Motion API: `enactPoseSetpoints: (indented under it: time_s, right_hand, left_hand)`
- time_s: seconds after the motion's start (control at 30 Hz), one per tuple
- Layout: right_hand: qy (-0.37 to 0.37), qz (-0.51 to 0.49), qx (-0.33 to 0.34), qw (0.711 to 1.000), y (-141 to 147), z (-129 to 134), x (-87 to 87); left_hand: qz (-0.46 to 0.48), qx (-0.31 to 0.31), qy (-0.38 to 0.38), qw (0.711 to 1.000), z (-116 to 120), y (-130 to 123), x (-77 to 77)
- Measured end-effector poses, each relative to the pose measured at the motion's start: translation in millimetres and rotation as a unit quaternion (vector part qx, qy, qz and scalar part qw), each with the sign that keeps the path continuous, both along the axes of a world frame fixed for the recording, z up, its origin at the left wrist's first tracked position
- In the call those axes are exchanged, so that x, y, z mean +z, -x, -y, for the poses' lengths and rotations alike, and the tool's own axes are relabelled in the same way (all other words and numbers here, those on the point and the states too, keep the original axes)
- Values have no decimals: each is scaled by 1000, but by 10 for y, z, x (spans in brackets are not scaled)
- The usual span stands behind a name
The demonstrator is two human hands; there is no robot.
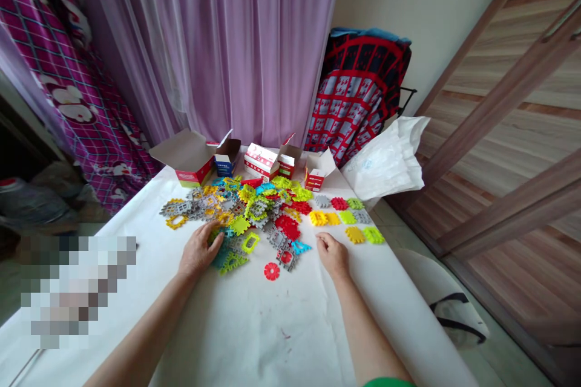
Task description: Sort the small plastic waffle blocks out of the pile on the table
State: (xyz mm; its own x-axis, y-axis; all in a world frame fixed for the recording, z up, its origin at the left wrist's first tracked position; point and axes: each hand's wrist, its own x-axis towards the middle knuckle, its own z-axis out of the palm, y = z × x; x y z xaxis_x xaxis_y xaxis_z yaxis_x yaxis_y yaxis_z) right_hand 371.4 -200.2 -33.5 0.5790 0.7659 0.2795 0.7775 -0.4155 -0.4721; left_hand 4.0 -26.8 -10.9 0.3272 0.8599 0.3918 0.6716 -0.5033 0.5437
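Note:
A heap of plastic interlocking building pieces (261, 208) in yellow, grey, red, green and blue lies mid-table. My left hand (200, 249) rests at the heap's near left edge, thumb apart from the fingers, beside a green-yellow triangular piece (234, 262); I see nothing held in it. My right hand (334, 255) lies on the table to the right of a blue triangular piece (301, 247), its fingers curled in with nothing showing between them. Small groups of sorted pieces, among them a yellow stack (318, 218) and a green one (374, 235), sit beyond it. A red flower-shaped disc (272, 271) lies between my hands.
Several opened cardboard boxes line the back edge, including a large red one (193, 163) and a blue one (224, 163). A white plastic bag (385, 160) stands at the back right corner. A pixelated patch (79, 290) covers something on the left. A white cloth (254, 332) covers the table.

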Motion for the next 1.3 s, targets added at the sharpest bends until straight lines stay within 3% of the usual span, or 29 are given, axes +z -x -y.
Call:
enactPoseSetpoints:
  time_s: [0.33,0.73,0.83,0.97,1.1,1.3]
  right_hand:
    - [3,2,-19,1000,-30,21,0]
    - [-58,8,-37,998,-19,42,-43]
    - [-42,4,-35,999,-32,49,-44]
    - [-37,6,-33,999,-27,53,-54]
    - [-41,7,-37,998,-6,51,-63]
    - [-38,-4,-35,999,32,52,-8]
  left_hand:
    - [32,-21,-7,999,14,5,-81]
    - [41,-61,-27,997,167,21,7]
    - [9,-116,-43,992,331,-18,17]
    - [-127,-201,-91,967,528,-92,-39]
    - [-169,-158,-93,968,516,-168,-76]
    - [-137,-52,-79,986,340,-385,-6]
